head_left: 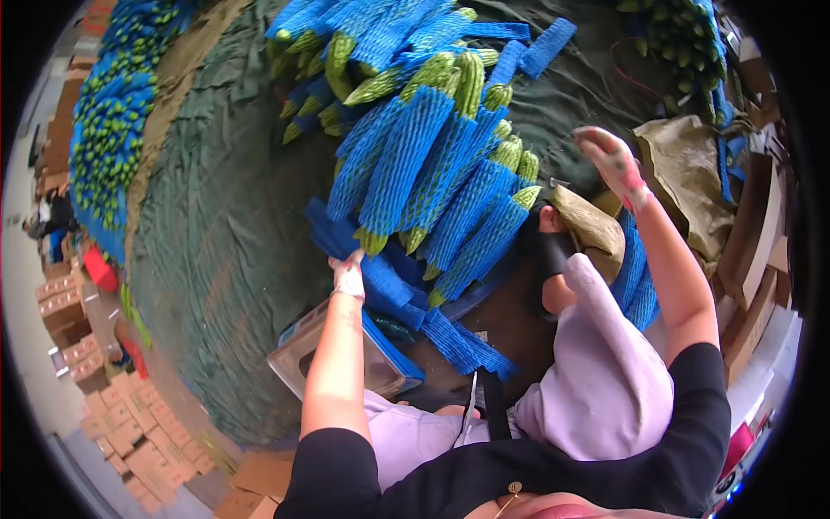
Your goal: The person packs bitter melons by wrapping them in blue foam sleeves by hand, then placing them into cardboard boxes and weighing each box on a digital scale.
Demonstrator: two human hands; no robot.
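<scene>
My left hand point(347, 275) reaches to the lower left edge of a pile of green bitter gourds in blue foam net sleeves point(406, 169). Its fingers touch an empty blue net sleeve point(385, 278) just below a gourd tip; whether they grip it is hidden. My right hand point(612, 164) is raised to the right of the pile, fingers apart and holding nothing. More flat blue sleeves point(462, 342) lie between the pile and my lap. A clear plastic bin point(303, 346) sits under my left forearm.
A dark green tarp point(216, 216) covers the floor. Brown crumpled sheeting point(683, 173) and cardboard point(752, 233) are at the right. Large heaps of sleeved gourds point(108, 147) stand at far left and upper right. Cardboard boxes point(143, 428) fill the lower left.
</scene>
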